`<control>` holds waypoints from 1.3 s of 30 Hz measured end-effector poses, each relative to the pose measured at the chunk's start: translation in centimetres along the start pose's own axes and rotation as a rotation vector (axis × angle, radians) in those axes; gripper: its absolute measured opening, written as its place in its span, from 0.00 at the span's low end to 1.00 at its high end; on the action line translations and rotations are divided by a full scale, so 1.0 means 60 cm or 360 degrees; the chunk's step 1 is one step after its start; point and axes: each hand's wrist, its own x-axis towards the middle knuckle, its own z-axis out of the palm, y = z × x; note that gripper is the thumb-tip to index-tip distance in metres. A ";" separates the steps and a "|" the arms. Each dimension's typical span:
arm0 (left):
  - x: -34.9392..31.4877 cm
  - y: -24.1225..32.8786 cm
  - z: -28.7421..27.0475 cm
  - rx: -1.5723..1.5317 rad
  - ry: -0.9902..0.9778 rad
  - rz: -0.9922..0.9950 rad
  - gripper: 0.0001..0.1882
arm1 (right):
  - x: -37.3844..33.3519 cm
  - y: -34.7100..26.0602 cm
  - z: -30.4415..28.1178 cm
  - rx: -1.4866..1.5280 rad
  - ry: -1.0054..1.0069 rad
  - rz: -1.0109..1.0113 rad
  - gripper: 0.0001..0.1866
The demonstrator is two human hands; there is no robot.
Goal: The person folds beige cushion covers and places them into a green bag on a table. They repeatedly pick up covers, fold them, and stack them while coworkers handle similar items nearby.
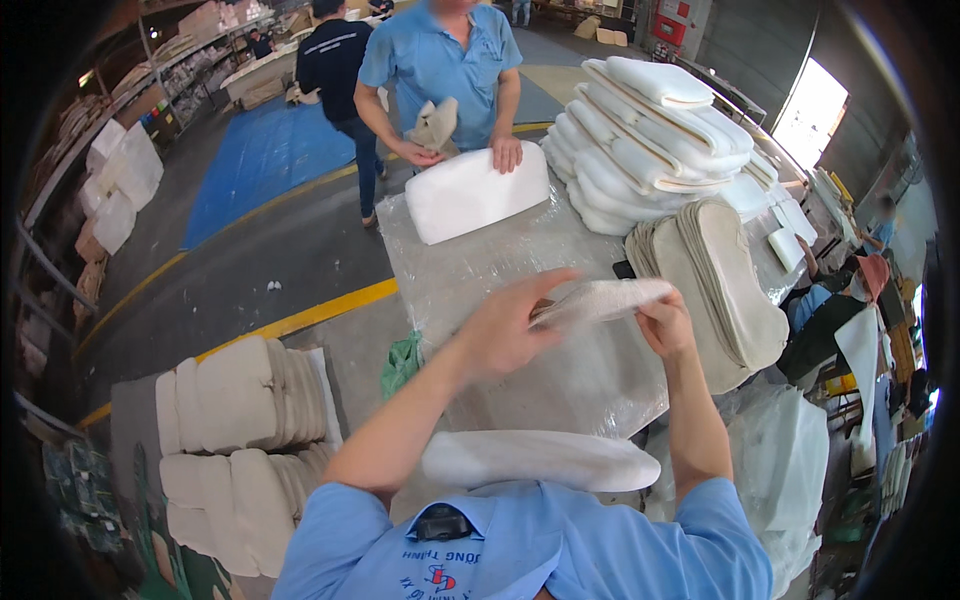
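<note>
A beige fabric cover point(612, 297), blurred by motion, is stretched between my two hands above the plastic-wrapped table point(500, 390). My left hand point(515, 322), also blurred, has its fingers and thumb curled about the cover's left end. At the right end, my right hand point(665, 320) pinches the cloth's edge. A white foam cushion point(540, 460) lies crosswise between my forearms, close against my body. Just right of my right hand lies a stack of flat beige covers point(705, 290) with rounded ends.
Across the table a co-worker point(445, 70) holds a beige cover point(433, 125) and a white foam pad point(478, 195). Folded white pads point(650, 135) are piled at far right. Beige cushions point(240, 400) stand stacked at left. A green plastic bag point(402, 365) hangs by the table's left edge.
</note>
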 end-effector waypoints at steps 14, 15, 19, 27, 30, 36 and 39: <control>-0.261 -0.156 0.086 0.0425 0.1022 -0.0157 0.15 | -0.191 0.033 0.134 -0.0892 -0.0290 -0.0436 0.12; -0.268 -0.152 0.082 0.0419 0.1043 -0.0147 0.15 | -0.197 0.038 0.134 -0.0906 -0.0271 -0.0441 0.12; -0.289 -0.135 0.070 0.0358 0.0693 -0.0097 0.18 | -0.210 0.056 0.133 -0.0789 0.0007 -0.0411 0.11; -0.273 -0.122 0.063 0.0188 -0.0144 -0.0085 0.28 | -0.172 0.085 0.150 0.0191 0.0755 0.0158 0.10; -0.257 -0.106 0.066 0.0292 -0.0460 -0.0243 0.30 | -0.155 0.083 0.155 0.0106 0.0757 0.0218 0.10; -0.237 -0.097 0.075 -0.1159 -0.1177 -0.1147 0.34 | -0.113 0.058 0.166 -0.0257 0.0559 0.0088 0.11; -0.235 -0.087 0.093 -0.1749 -0.0980 -0.0990 0.38 | -0.104 0.050 0.175 -0.0481 0.0497 -0.0071 0.10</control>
